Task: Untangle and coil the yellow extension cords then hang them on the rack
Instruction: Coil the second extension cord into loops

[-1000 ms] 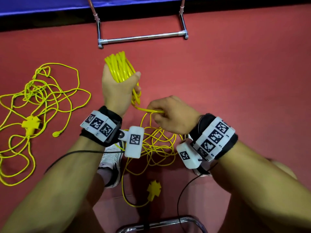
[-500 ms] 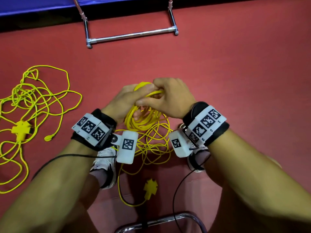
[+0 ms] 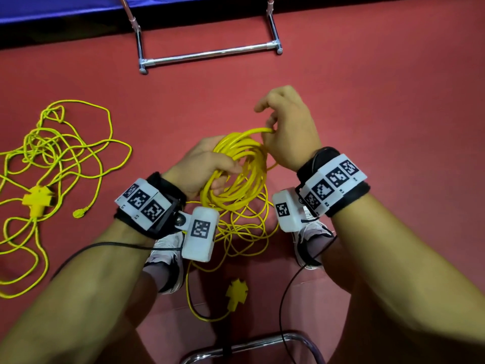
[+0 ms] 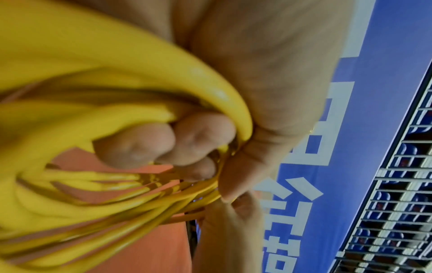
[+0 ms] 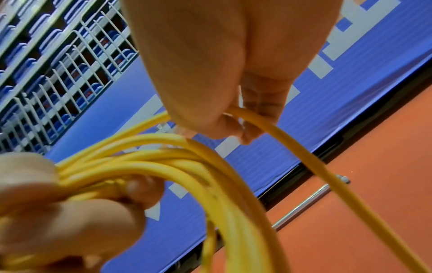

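Observation:
My left hand [image 3: 210, 166] grips a coil of yellow extension cord [image 3: 236, 177], its fingers [image 4: 149, 142] curled through the loops [image 5: 163, 162]. My right hand [image 3: 286, 127] pinches a single strand [image 5: 280, 133] of the same cord at the top of the coil. Loose cord [image 3: 244, 232] from the coil hangs down to the red floor, ending in a yellow socket block [image 3: 236, 290] between my feet. A second yellow cord [image 3: 52, 158] lies tangled on the floor at left, with its socket block [image 3: 38, 199] and plug [image 3: 78, 212].
A chrome rack base bar [image 3: 210, 55] stands ahead on the red floor [image 3: 380, 88], in front of a blue banner [image 3: 65, 6]. Another chrome tube [image 3: 249, 345] curves at the bottom near my shoes [image 3: 168, 258]. Black cables trail from both wrist cameras.
The left hand dropped the coil lower and turned it flat. The right hand carried a strand up to the coil, then rose to its far side, still pinching the cord.

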A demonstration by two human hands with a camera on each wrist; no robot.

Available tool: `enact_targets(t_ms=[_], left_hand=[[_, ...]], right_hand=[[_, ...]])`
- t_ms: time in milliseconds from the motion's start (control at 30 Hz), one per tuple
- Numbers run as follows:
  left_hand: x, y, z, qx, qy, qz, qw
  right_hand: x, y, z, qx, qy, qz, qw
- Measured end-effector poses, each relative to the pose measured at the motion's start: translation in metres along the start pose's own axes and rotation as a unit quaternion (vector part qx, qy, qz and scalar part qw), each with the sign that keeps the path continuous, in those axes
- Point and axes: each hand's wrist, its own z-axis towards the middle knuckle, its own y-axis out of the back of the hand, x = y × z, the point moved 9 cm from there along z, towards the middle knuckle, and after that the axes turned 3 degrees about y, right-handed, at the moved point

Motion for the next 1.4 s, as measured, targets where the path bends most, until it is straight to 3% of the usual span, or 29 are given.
enact_targets(t_ms=[100, 200, 400, 467, 600, 767, 833, 933, 1033, 1133, 1267, 1400], left_hand=[[-0.003, 0.000, -0.005, 0.012, 0.016, -0.067, 0.998], [-0.005, 0.005, -0.009, 0.028, 0.018, -0.167, 0.985], [-0.025, 0.026, -0.012, 0.064, -0.062, -0.380, 0.921], [-0.029, 0.044, -0.010, 0.024, -0.091, -0.425, 0.900], [-0.023, 0.084, -0.012, -0.127, -0.118, -0.495, 0.851], [-0.018, 0.103, -0.015, -0.242, -0.160, -0.554, 0.780], [-0.022, 0.106, -0.014, -0.269, -0.176, -0.522, 0.790], [-0.020, 0.114, -0.015, -0.338, -0.175, -0.446, 0.810], [-0.016, 0.117, -0.018, -0.397, -0.190, -0.350, 0.827], [-0.024, 0.109, -0.021, -0.410, -0.204, -0.169, 0.873], [-0.042, 0.084, -0.018, -0.354, -0.223, 0.073, 0.905], [-0.029, 0.061, 0.001, -0.237, -0.155, 0.133, 0.950]], right_hand=[[-0.015, 0.003, 0.004, 0.008, -0.045, -0.068, 0.997], [-0.031, 0.000, 0.002, 0.066, -0.118, -0.092, 0.987], [-0.051, -0.021, -0.016, 0.180, -0.211, -0.148, 0.949], [-0.065, -0.031, -0.024, 0.213, -0.238, -0.165, 0.933], [-0.079, -0.046, -0.042, 0.304, -0.240, -0.221, 0.895], [-0.049, -0.066, -0.054, 0.352, -0.195, -0.155, 0.902], [-0.029, -0.079, -0.061, 0.372, -0.155, -0.125, 0.907], [0.007, -0.091, -0.065, 0.390, -0.032, -0.094, 0.916], [0.039, -0.093, -0.060, 0.365, 0.078, -0.052, 0.926], [0.058, -0.082, -0.049, 0.308, 0.121, -0.022, 0.943], [0.061, -0.053, -0.032, 0.207, 0.102, -0.009, 0.973], [0.067, -0.042, -0.022, 0.176, 0.084, 0.036, 0.980]])
